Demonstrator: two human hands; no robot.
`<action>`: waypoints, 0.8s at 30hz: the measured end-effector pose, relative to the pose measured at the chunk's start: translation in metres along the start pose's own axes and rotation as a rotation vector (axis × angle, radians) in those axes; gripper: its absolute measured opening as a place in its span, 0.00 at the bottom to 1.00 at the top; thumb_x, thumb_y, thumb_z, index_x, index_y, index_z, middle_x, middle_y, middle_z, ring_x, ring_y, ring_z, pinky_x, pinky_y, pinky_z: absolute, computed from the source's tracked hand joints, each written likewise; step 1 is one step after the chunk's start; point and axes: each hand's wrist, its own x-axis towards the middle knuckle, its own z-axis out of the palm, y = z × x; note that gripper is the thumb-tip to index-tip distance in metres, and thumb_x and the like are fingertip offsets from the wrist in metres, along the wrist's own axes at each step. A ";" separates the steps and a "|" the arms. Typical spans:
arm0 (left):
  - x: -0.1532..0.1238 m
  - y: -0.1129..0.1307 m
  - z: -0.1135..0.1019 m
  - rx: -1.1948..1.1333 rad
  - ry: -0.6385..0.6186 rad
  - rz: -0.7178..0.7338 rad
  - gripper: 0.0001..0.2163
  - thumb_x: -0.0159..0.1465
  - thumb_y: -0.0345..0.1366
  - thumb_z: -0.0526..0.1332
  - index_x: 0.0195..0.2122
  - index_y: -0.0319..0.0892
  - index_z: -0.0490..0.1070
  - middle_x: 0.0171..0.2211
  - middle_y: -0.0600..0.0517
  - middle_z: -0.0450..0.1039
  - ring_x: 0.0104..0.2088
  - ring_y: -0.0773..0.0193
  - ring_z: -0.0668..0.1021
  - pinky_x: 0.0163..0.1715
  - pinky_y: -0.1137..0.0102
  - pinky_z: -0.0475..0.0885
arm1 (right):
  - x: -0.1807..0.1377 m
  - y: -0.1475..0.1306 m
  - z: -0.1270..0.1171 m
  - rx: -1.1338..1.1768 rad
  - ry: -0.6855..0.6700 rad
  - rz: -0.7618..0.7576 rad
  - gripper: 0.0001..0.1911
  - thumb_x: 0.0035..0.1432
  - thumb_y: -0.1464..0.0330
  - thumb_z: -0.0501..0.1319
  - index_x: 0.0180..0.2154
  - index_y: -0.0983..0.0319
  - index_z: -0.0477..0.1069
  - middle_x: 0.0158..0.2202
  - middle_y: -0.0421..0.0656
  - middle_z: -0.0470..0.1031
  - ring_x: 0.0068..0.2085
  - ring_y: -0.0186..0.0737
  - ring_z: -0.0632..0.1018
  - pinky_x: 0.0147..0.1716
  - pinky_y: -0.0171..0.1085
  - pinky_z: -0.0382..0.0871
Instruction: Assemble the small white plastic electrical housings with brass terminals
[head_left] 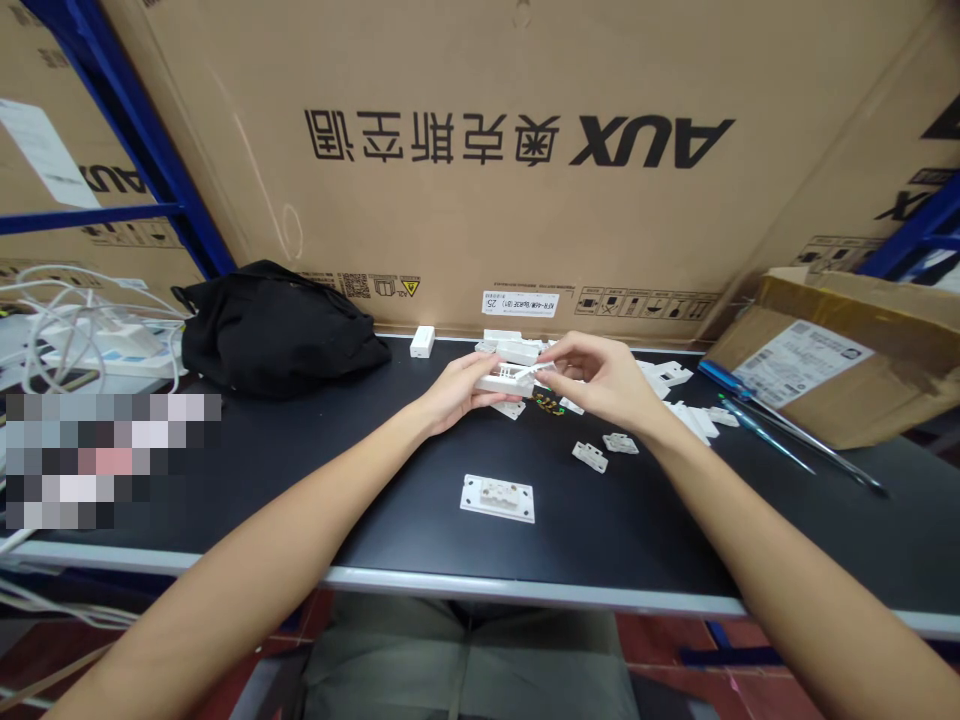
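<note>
White housing (511,385): above the far half of the counter (375,530).
Counter: black top, pale front edge.
Black bag (277,332): on the counter's left side.
Left grip (454,393): clamped on the housing.
Right grip (600,378): pinched on a white strip (534,371) at the housing's right end.
White plate (480,500): flat, near the front edge.

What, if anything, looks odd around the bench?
The big carton behind the bench shows its AUX print upside down, so it seems inverted. White parts also lie scattered around the right hand, in no clear order. No spill shows; the parts are too small to check for damage.
</note>
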 end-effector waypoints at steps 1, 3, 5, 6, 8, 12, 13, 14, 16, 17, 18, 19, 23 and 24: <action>0.000 0.000 0.000 0.002 -0.003 -0.005 0.09 0.69 0.39 0.66 0.44 0.39 0.76 0.43 0.44 0.82 0.38 0.58 0.86 0.47 0.63 0.80 | 0.000 0.000 0.000 0.064 0.020 0.000 0.08 0.58 0.63 0.70 0.37 0.59 0.77 0.35 0.44 0.80 0.33 0.40 0.79 0.32 0.39 0.75; -0.001 0.000 0.000 0.002 -0.008 -0.008 0.08 0.70 0.39 0.65 0.45 0.40 0.76 0.44 0.45 0.82 0.39 0.59 0.86 0.46 0.66 0.80 | 0.001 0.002 0.002 0.146 0.050 -0.018 0.07 0.57 0.63 0.71 0.36 0.59 0.78 0.40 0.46 0.81 0.42 0.45 0.82 0.41 0.42 0.79; -0.001 -0.001 0.001 -0.002 -0.016 -0.011 0.09 0.72 0.40 0.63 0.46 0.40 0.76 0.46 0.45 0.81 0.41 0.60 0.85 0.47 0.66 0.80 | 0.001 0.004 0.006 0.165 0.047 -0.040 0.07 0.56 0.63 0.71 0.35 0.59 0.79 0.42 0.47 0.81 0.46 0.47 0.82 0.46 0.45 0.80; -0.001 -0.001 0.001 -0.004 -0.024 -0.016 0.09 0.72 0.40 0.62 0.46 0.40 0.76 0.46 0.45 0.81 0.42 0.60 0.85 0.48 0.66 0.80 | 0.000 0.005 0.009 0.156 0.042 -0.046 0.07 0.56 0.63 0.71 0.34 0.59 0.79 0.43 0.47 0.81 0.46 0.47 0.82 0.47 0.46 0.80; -0.002 -0.001 0.001 -0.006 -0.050 -0.029 0.11 0.73 0.41 0.61 0.47 0.38 0.76 0.46 0.44 0.81 0.42 0.59 0.85 0.51 0.64 0.79 | 0.000 0.007 0.014 0.116 0.040 -0.046 0.07 0.56 0.63 0.71 0.33 0.59 0.80 0.43 0.47 0.82 0.44 0.47 0.83 0.46 0.47 0.81; -0.003 -0.001 0.001 -0.010 -0.100 -0.042 0.13 0.71 0.42 0.63 0.48 0.37 0.77 0.42 0.44 0.82 0.41 0.58 0.85 0.52 0.62 0.78 | 0.000 0.006 0.023 0.056 0.046 -0.027 0.08 0.58 0.62 0.71 0.37 0.59 0.83 0.41 0.46 0.84 0.41 0.46 0.83 0.44 0.46 0.81; -0.003 -0.001 0.001 -0.015 -0.103 -0.036 0.13 0.71 0.42 0.64 0.47 0.37 0.78 0.41 0.45 0.82 0.41 0.59 0.85 0.51 0.62 0.78 | 0.000 0.004 0.023 0.046 0.050 -0.019 0.08 0.58 0.62 0.71 0.38 0.59 0.83 0.41 0.46 0.84 0.41 0.47 0.83 0.44 0.46 0.80; -0.003 -0.001 0.001 -0.020 -0.104 -0.027 0.12 0.70 0.42 0.65 0.46 0.38 0.78 0.41 0.45 0.82 0.42 0.59 0.84 0.51 0.62 0.78 | 0.000 0.003 0.023 0.032 0.055 -0.012 0.09 0.58 0.62 0.71 0.39 0.59 0.83 0.41 0.46 0.84 0.40 0.47 0.83 0.43 0.46 0.80; -0.003 -0.001 0.000 -0.030 -0.103 -0.005 0.12 0.69 0.42 0.66 0.45 0.38 0.78 0.41 0.45 0.82 0.43 0.59 0.84 0.50 0.63 0.78 | 0.000 0.000 0.021 -0.021 0.061 -0.023 0.09 0.59 0.61 0.70 0.39 0.58 0.83 0.40 0.46 0.85 0.40 0.47 0.83 0.42 0.46 0.78; -0.003 -0.001 0.000 -0.032 -0.104 0.004 0.12 0.68 0.42 0.67 0.45 0.38 0.79 0.41 0.45 0.82 0.43 0.59 0.83 0.50 0.62 0.78 | 0.000 -0.001 0.020 -0.060 0.057 -0.047 0.09 0.60 0.61 0.70 0.39 0.58 0.83 0.40 0.45 0.85 0.39 0.47 0.83 0.42 0.46 0.78; -0.004 -0.001 0.000 -0.033 -0.105 0.013 0.12 0.68 0.43 0.68 0.44 0.39 0.79 0.41 0.45 0.82 0.43 0.59 0.83 0.50 0.62 0.78 | 0.000 -0.001 0.019 -0.100 0.049 -0.076 0.08 0.60 0.61 0.69 0.39 0.57 0.83 0.39 0.45 0.85 0.39 0.46 0.82 0.41 0.46 0.77; -0.004 -0.001 0.000 -0.032 -0.107 0.020 0.13 0.67 0.43 0.69 0.44 0.39 0.79 0.41 0.46 0.82 0.43 0.59 0.83 0.50 0.62 0.78 | 0.000 -0.002 0.018 -0.135 0.037 -0.107 0.08 0.61 0.61 0.69 0.39 0.57 0.83 0.38 0.44 0.85 0.39 0.46 0.82 0.41 0.46 0.76; -0.005 -0.002 -0.001 -0.014 -0.108 0.040 0.14 0.61 0.40 0.74 0.43 0.38 0.79 0.40 0.47 0.81 0.41 0.60 0.83 0.49 0.62 0.77 | 0.001 -0.001 0.015 -0.175 -0.015 -0.186 0.06 0.62 0.61 0.68 0.38 0.56 0.82 0.38 0.43 0.84 0.40 0.46 0.80 0.45 0.47 0.74; -0.005 -0.002 -0.001 -0.010 -0.108 0.047 0.14 0.60 0.40 0.75 0.43 0.38 0.80 0.40 0.47 0.81 0.41 0.60 0.83 0.50 0.62 0.77 | 0.001 -0.001 0.015 -0.180 -0.032 -0.204 0.06 0.63 0.61 0.67 0.38 0.56 0.81 0.39 0.43 0.84 0.41 0.46 0.80 0.46 0.47 0.73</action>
